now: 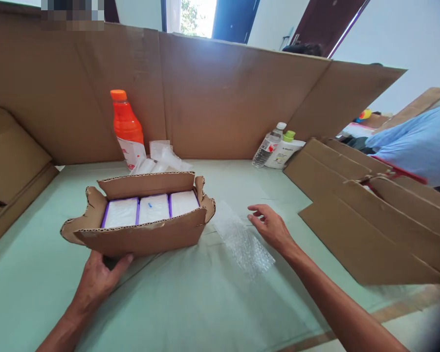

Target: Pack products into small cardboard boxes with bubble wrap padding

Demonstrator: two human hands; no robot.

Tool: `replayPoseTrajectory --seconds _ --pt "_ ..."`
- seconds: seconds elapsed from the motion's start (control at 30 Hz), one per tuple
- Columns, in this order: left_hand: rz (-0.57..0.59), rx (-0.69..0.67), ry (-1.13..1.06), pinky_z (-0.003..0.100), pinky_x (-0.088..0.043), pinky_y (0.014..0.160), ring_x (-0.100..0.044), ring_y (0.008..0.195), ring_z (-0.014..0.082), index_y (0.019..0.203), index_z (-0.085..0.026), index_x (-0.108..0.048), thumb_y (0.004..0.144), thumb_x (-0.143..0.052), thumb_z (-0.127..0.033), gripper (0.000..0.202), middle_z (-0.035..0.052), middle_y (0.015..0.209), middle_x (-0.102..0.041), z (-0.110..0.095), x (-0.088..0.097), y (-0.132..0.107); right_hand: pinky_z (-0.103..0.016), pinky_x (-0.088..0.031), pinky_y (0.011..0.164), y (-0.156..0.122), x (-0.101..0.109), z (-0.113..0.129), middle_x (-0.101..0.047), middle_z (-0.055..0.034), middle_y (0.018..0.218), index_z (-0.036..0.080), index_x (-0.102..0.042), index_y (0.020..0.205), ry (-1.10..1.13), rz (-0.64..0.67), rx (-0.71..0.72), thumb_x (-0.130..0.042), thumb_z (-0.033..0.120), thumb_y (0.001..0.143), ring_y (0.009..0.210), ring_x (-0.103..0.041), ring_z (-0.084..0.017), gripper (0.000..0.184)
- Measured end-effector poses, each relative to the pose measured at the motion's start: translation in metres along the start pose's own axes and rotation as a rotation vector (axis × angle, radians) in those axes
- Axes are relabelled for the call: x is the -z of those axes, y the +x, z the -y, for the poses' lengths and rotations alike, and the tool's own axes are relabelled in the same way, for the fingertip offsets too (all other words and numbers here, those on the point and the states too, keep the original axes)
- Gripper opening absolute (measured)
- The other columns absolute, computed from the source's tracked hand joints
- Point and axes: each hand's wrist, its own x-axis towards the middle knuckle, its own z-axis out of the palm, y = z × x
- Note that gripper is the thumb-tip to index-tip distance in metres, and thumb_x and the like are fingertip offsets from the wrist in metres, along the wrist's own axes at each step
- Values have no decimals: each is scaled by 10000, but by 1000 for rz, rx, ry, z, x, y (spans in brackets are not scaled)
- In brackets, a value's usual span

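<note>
An opened cardboard box (143,242) stands left of centre with its short flaps raised. Inside, white tissue-like packs (121,213) with purple edges sit side by side in a row. My left hand (104,271) grips the box's lower front left edge, thumb against the front wall and the other fingers partly hidden under it. To the right of the box, a strip of clear bubble wrap (247,247) lies on the green cloth. My right hand (273,227) is just beside that strip, fingers apart and curved, holding nothing.
Behind the box stands an orange bottle (127,124) near crumpled clear plastic (165,156). A water bottle (269,146) and a white bottle with green cap (284,151) lean farther right. Tall cardboard (220,98) walls the back; folded cartons (374,220) flank the right.
</note>
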Motion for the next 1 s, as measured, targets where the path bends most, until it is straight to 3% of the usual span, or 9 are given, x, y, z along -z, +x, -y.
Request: replayPoseTrajectory --seconds 0.07,0.17,0.23,0.33,0.5,0.6,0.7,0.83,1.0 --pt "34 21 -63 515 -554 912 -669 1085 374 1200 -164 -544 679 -721 -626 718 164 1162 -679 -5 6 -1 -345 -529 744 -11 -4 16 -703 -71 1065 236 -689 1051 -37 72 145 -578 349 856 912 -663 -215 251" --pt "50 32 -127 445 -583 833 -700 994 330 1138 -185 -543 677 -752 -565 633 127 1073 -703 -16 11 -5 -331 -548 731 -23 -26 45 -687 -83 1196 252 -628 1238 54 283 292 -589 340 883 986 -672 -221 369" --pt "64 40 -145 417 -588 792 -706 940 309 1092 -191 -550 668 -767 -540 591 103 1016 -710 -24 12 -6 -339 -554 754 -28 -46 61 -645 -102 1310 250 -552 1356 140 422 332 -625 359 872 1045 -659 -235 502" --pt "65 30 -166 399 -581 790 -698 932 288 1083 -190 -556 678 -759 -527 565 89 1020 -706 -37 9 2 -377 -547 790 -23 -71 76 -653 -124 1306 210 -512 1398 225 537 318 -636 430 871 991 -660 -243 584" --pt "94 -39 -186 389 -557 822 -666 971 269 1151 -179 -546 676 -737 -513 611 88 1086 -682 -57 -14 44 -356 -523 717 11 -87 78 -708 -113 1183 177 -525 1371 237 453 222 -633 414 839 875 -669 -236 592" --pt "118 -85 -216 398 -556 830 -663 967 266 1184 -179 -536 670 -731 -500 636 89 1096 -671 -62 -35 69 -338 -539 729 31 -88 73 -700 -120 1210 162 -546 1339 278 401 217 -621 408 833 1002 -672 -259 567" --pt "134 -114 -310 440 -538 948 -658 1086 279 1321 -185 -468 696 -708 -473 728 125 1240 -633 -52 -48 76 -352 -558 809 37 -77 61 -690 -123 1261 171 -582 1305 240 362 225 -579 416 878 1129 -650 -265 492" --pt "183 -164 -131 521 -454 1102 -581 1282 323 1448 -197 -441 799 -658 -453 731 169 1415 -565 -15 -32 42 -430 -542 955 8 -46 26 -661 -118 1342 216 -632 1285 -5 299 280 -532 438 949 1221 -622 -267 415" --pt "221 -497 231 582 -464 1092 -519 1348 358 1199 -274 -701 875 -615 -398 357 101 1363 -652 19 1 -38 -571 -433 1097 -62 -30 -21 -596 -139 1443 240 -657 1309 -264 276 475 -627 392 906 1354 -533 -330 432"
